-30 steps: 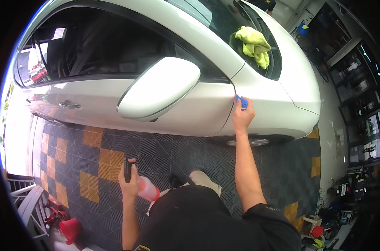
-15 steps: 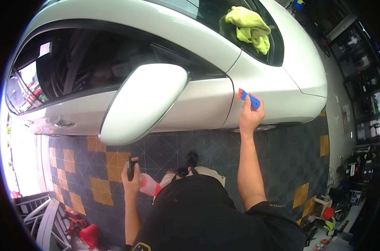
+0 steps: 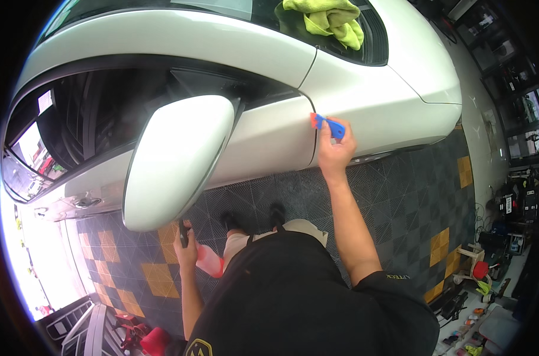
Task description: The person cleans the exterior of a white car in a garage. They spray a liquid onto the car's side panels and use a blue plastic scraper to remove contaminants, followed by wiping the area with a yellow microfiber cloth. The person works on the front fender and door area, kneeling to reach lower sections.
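Head: scraper [image 3: 335, 126] (right hand [image 3: 337, 152]) has reached the seam [image 3: 316, 141].

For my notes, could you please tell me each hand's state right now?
Left hand: closed, holding a spray bottle.
Right hand: closed, holding a blue scraper.

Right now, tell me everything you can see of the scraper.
The scraper has a blue handle, plastic by its look, with a hole toward its back end, and a red-orange blade. The right hand grips the handle. It points left, its blade over the seam in the white car; whether it touches there is unclear.
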Available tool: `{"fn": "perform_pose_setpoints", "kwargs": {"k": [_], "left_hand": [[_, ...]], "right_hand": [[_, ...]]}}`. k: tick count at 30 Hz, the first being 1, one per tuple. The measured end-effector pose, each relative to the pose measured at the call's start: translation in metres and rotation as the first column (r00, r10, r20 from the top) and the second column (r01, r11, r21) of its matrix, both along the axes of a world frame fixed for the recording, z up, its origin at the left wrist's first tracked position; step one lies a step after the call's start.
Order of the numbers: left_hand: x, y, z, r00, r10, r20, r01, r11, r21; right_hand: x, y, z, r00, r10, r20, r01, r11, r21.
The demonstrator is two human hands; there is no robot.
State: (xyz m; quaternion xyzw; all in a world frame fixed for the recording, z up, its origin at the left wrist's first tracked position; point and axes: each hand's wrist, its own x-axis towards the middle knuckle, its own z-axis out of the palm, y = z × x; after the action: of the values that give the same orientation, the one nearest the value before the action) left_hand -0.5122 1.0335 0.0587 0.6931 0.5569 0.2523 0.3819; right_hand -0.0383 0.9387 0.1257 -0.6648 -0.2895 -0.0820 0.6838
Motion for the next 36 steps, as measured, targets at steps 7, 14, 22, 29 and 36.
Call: {"fn": "perform_pose_setpoints", "kwargs": {"k": [7,14,22,29,36], "left_hand": [[-0.048,-0.006,-0.047,0.996,0.032,-0.083,-0.043,0.99,-0.137],[-0.09,-0.018,-0.082,0.989,0.148,-0.005,-0.142,0.94,-0.31],[-0.096,-0.03,-0.115,0.987,0.152,0.047,-0.136,0.961,-0.241],[-0.075,-0.024,-0.112,0.992,0.119,0.029,-0.108,0.96,-0.259],[-0.081,-0.025,-0.122,0.993,0.106,0.043,-0.091,0.96,-0.266]], "right_hand": [[-0.009,0.005,0.035,0.991,-0.033,0.132,0.045,0.995,-0.09],[-0.002,0.003,0.029,0.984,-0.097,0.147,0.12,0.98,-0.159],[0.016,-0.015,0.045,0.993,-0.095,0.074,0.099,0.994,-0.049],[-0.001,0.01,0.024,0.996,-0.017,0.093,0.025,0.996,-0.087],[-0.004,0.013,0.029,0.997,-0.036,0.061,0.042,0.995,-0.09]]}}
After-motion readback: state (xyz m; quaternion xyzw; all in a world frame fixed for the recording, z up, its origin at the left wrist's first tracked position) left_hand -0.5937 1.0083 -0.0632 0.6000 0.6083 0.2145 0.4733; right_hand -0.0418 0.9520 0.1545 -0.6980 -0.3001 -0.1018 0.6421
